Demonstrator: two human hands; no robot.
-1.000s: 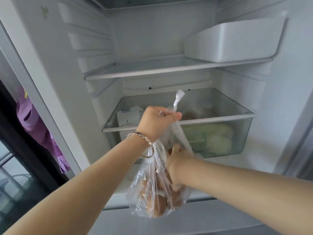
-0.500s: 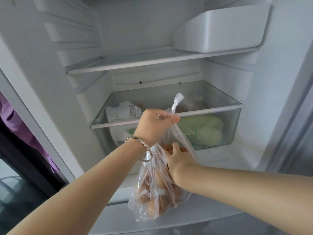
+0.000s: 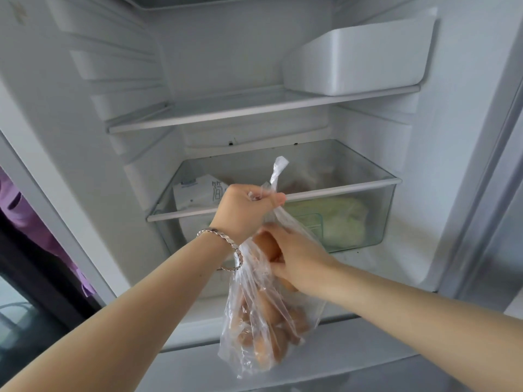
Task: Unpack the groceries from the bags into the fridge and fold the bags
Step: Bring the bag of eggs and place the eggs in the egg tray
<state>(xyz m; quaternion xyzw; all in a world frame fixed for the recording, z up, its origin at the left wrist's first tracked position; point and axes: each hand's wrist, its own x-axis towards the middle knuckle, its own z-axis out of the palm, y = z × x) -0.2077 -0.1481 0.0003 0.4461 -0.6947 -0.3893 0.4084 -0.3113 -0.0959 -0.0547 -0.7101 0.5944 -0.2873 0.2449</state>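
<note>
— Where is the bag right now?

— I see the clear bag (image 3: 254,315) hanging in the air in front of the open fridge (image 3: 85,165), below the front of the drawer (image 3: 339,190). My left hand (image 3: 244,212) grips its twisted neck, fingers (image 3: 276,200) curled tight round the plastic, and a loose tail stands up above the fist. A bracelet (image 3: 226,241) sits on that wrist.

— And your right?

— My right hand (image 3: 300,256) is at the upper part of the bag, wrapped round a brown egg (image 3: 264,241). Plastic drapes over the knuckles, and I cannot tell whether any lies between palm and shell. More eggs (image 3: 271,346) lie heaped in the bottom of the bag.

— What is already in the fridge?

— The drawer holds a white carton (image 3: 195,193) at its left and a pale green vegetable (image 3: 345,219) at its right. Above it, a shelf (image 3: 226,108) carries a white tray (image 3: 359,58) on its right side.
</note>
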